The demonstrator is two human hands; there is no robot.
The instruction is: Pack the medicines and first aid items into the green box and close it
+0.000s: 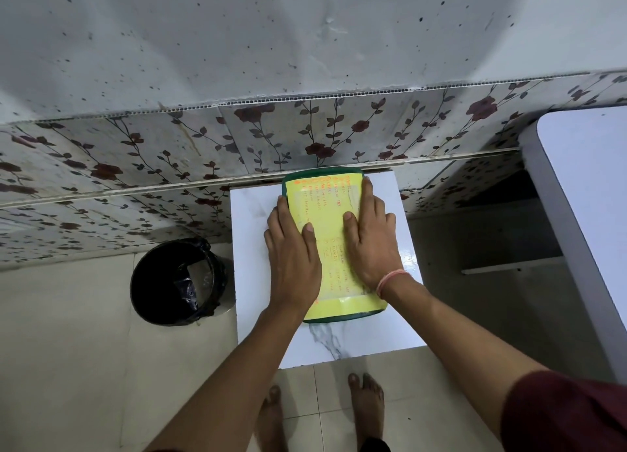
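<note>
The green box [324,174] lies on a small white marble-patterned table [252,207], its lid down. A yellow sheet with orange handwriting [330,221] covers the lid. My left hand [292,258] lies flat on the lid's left side, fingers reaching over the left edge. My right hand [371,244] lies flat on the right side, with a pink thread band on the wrist. Both palms rest on the lid without gripping anything. No medicines or first aid items are visible outside the box.
A black bin with a black liner [178,282] stands on the floor left of the table. A white table [583,214] is at the right. The floral-tiled wall [237,139] is directly behind the box. My bare feet [366,407] stand below the table's front edge.
</note>
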